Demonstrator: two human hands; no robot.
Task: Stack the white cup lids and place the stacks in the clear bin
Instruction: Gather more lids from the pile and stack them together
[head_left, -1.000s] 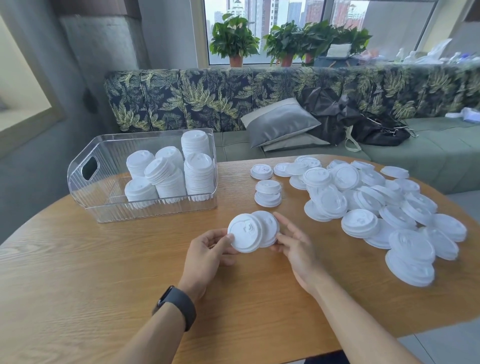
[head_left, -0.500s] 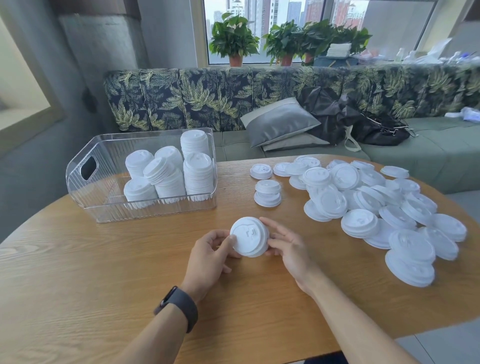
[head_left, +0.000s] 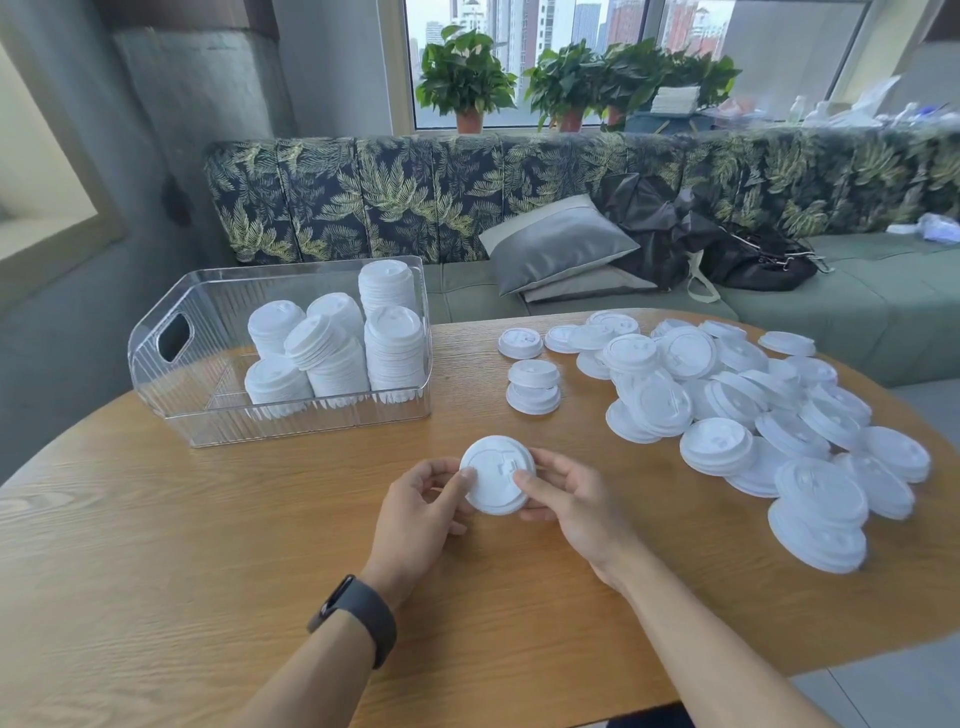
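A small stack of white cup lids (head_left: 496, 475) is held between both hands just above the table, near its middle. My left hand (head_left: 421, 512) grips its left rim with thumb on top. My right hand (head_left: 569, 501) grips the right rim, thumb pressing the top lid. The clear bin (head_left: 171, 410) stands at the back left with several lid stacks (head_left: 387, 338) inside, one leaning. A loose pile of white lids (head_left: 753, 415) covers the right side of the table. A short stack (head_left: 533, 387) sits between the pile and the bin.
The round wooden table (head_left: 208, 571) has its near edge close to me. A leaf-patterned sofa (head_left: 467, 192) with a grey cushion (head_left: 556, 244) and a black bag (head_left: 748, 254) runs behind the table. A black watch (head_left: 358, 613) is on my left wrist.
Two lids held side by side, partly overlapping, have been brought together into one aligned stack. Both hands closed in around it and stayed near the table's middle.
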